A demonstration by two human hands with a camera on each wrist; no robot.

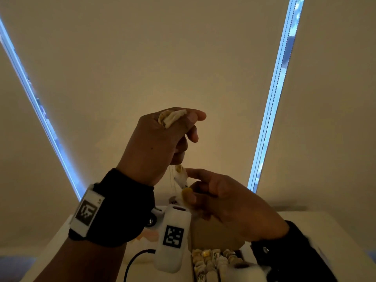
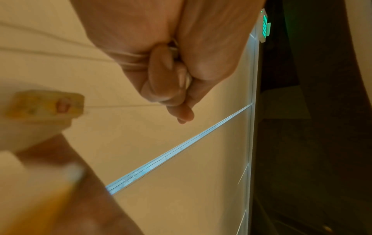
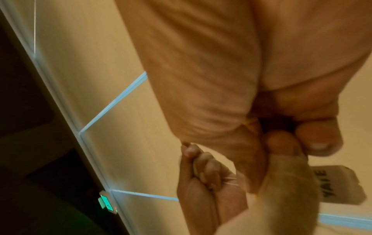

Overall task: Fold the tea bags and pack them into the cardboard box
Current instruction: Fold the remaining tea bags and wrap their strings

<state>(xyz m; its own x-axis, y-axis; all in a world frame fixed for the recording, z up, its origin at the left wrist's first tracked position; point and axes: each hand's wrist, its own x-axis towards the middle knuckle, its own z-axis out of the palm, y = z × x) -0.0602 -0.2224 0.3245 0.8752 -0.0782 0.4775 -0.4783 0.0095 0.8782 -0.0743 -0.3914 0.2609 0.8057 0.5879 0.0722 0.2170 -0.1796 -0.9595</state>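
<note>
My left hand (image 1: pixel 179 129) is raised in front of me and grips a crumpled bunch of tea bags (image 1: pixel 172 118) in its fist. Thin strings (image 1: pixel 173 180) hang from the fist, with a yellow tag (image 1: pixel 179 168) and a white piece (image 1: pixel 182 179) dangling below. Just under it, my right hand (image 1: pixel 191 193) pinches another yellow tag (image 1: pixel 186 192) between thumb and finger. In the left wrist view my left hand (image 2: pixel 171 82) is curled tight around strings, one running to a blurred yellow tag (image 2: pixel 46 103). The cardboard box (image 1: pixel 213 235) stands open below, with several folded tea bags (image 1: pixel 213 259) packed inside.
The white table (image 1: pixel 325 231) lies low in the head view. A black cable (image 1: pixel 134 261) runs over it on the left, and a small wheeled object (image 1: pixel 151 220) sits behind my left wrist. Closed beige blinds (image 1: pixel 183 58) fill the background.
</note>
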